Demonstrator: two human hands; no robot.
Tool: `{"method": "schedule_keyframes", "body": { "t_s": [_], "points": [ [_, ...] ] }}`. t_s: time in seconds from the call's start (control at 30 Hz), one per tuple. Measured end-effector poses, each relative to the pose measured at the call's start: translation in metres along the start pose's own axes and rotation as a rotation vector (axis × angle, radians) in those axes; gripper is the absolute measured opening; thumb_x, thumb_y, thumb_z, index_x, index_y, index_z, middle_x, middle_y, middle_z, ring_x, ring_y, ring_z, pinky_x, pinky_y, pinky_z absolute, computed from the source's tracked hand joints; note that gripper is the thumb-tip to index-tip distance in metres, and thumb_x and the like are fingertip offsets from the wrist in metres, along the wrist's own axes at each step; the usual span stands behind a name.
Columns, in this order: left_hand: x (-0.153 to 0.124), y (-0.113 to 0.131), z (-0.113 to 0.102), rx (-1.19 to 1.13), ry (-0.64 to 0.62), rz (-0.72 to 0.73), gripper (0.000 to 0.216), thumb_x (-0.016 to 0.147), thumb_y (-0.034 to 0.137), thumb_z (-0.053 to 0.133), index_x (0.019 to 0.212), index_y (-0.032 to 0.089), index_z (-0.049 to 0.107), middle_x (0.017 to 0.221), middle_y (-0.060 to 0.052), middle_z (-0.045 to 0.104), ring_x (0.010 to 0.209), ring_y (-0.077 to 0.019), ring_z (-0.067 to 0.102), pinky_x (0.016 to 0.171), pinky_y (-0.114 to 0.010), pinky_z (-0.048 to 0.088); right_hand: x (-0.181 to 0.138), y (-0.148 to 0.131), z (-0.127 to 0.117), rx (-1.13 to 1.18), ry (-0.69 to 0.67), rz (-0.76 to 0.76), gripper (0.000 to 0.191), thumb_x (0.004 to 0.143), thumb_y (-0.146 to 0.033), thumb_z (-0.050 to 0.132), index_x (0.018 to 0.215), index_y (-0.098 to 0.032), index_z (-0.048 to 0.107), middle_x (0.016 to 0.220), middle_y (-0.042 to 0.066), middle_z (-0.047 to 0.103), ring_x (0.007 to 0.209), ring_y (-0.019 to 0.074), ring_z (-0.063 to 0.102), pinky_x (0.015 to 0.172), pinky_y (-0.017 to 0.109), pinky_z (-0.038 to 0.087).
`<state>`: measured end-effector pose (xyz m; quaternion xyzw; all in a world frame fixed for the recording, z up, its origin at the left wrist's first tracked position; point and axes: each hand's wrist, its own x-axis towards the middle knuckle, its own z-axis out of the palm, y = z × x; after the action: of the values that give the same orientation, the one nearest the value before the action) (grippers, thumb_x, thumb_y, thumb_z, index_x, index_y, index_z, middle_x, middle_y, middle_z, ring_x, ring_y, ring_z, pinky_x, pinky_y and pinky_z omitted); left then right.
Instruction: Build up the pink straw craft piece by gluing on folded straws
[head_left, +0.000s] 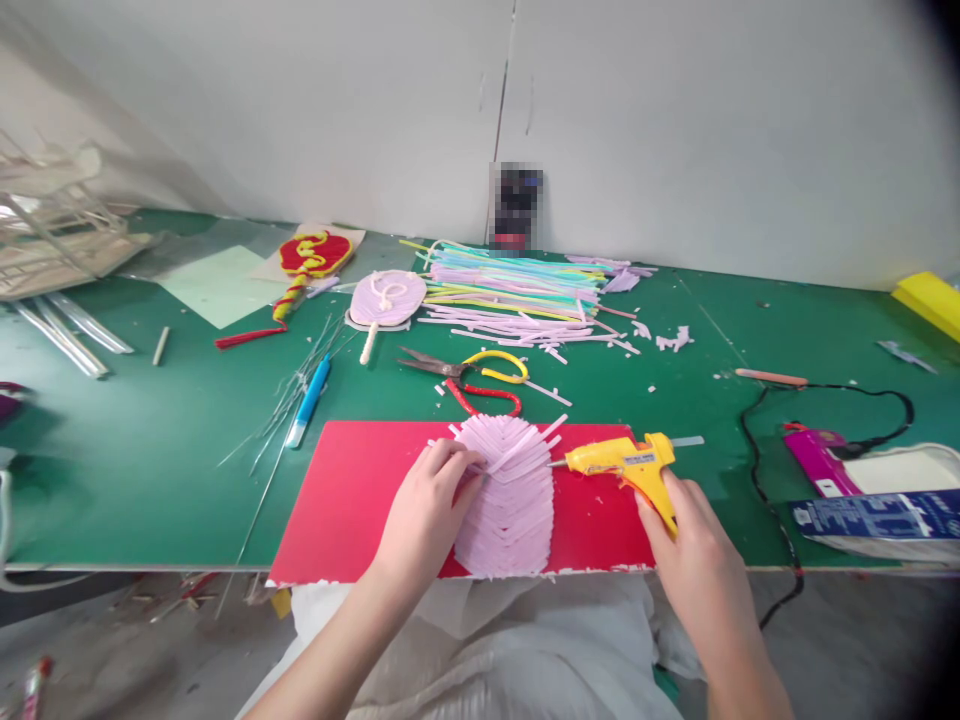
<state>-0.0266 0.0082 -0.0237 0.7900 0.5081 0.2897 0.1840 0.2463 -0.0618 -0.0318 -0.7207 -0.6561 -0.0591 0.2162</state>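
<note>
A red board [360, 500] lies at the table's front edge, and on it rests an oval of lilac pipe cleaners [506, 520] laid in a V pattern. My left hand [427, 500] pinches at the oval's upper left; the bit between its fingertips is mostly hidden. My right hand [697, 550] grips the handle of a yellow hot glue gun [626, 458], its nozzle pointing left, close to the oval's right edge. A clear glue stick [688, 441] sticks out of the gun's back. Scissors [469, 372] with one yellow and one red handle lie open behind the board.
Bundled pipe cleaners [517, 285] lie farther back, beside a lilac fan [388, 300] and a red-and-yellow fan [315, 255]. Left of the board are a blue pen-like tool [309, 400] and thin wires [281, 405]. A black cord [765, 500] and a purple box [821, 460] lie right.
</note>
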Motion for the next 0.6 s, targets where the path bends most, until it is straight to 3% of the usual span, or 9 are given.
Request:
{"method": "schedule_keyframes", "body": {
  "t_s": [0.27,0.5,0.6],
  "points": [
    [-0.001,-0.001,0.000,-0.007,0.005,0.008,0.014,0.090,0.014,0.054,0.098,0.022,0.062,0.099,-0.003,0.061,0.091,-0.0185,0.059,0.081,-0.032,0.051,0.003,0.011,-0.004,-0.056,0.040,0.016,0.041,0.095,-0.043,0.035,0.122,-0.016,0.049,0.093,0.011,0.060,0.086,0.0252,0.061,0.065,0.031,0.047],
    [-0.001,0.002,-0.003,-0.005,-0.004,0.001,0.012,0.090,0.015,0.053,0.096,0.022,0.061,0.099,-0.003,0.061,0.092,-0.0193,0.059,0.080,-0.033,0.051,0.019,0.050,0.007,-0.183,0.181,0.138,0.056,0.085,-0.061,0.046,0.115,-0.014,0.058,0.088,0.012,0.059,0.081,0.0289,0.059,0.060,0.035,0.043],
    [-0.001,0.002,-0.002,-0.006,0.003,0.006,0.012,0.090,0.015,0.053,0.096,0.022,0.061,0.099,-0.003,0.061,0.091,-0.0183,0.060,0.079,-0.031,0.051,0.027,0.066,0.013,-0.196,0.167,0.144,0.058,0.083,-0.063,0.047,0.106,-0.012,0.063,0.080,0.012,0.056,0.079,0.0297,0.057,0.064,0.038,0.044]
  ]
}}
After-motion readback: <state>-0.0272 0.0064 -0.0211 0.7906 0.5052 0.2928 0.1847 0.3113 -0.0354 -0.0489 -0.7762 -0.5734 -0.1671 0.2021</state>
